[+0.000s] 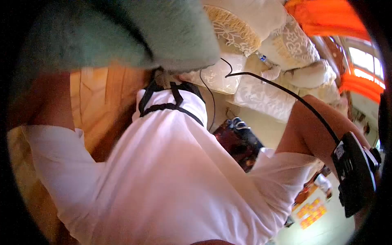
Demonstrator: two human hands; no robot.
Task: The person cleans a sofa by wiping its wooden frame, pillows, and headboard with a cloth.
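My white shirt [163,175] fills the lower middle, with black straps [163,107] around the waist. A large blurred green cloth [134,36] covers the upper left; my left upper arm [51,102] goes up behind it, and my left hand does not show. On the right, my bent right arm [314,122] runs to the frame's edge. A black device [353,175] with a black cable [281,87] lies in front of its far end. My right hand's fingers are hidden around there, so its grip cannot be made out.
Cream patterned cushions [288,45] lie on a pale sofa [261,96] at the upper right. Orange curtains [326,18] hang by a window [365,63]. A dark patterned item [237,141] is beside my shirt. Wooden surface [96,98] at left; orange-yellow squares [311,213] at lower right.
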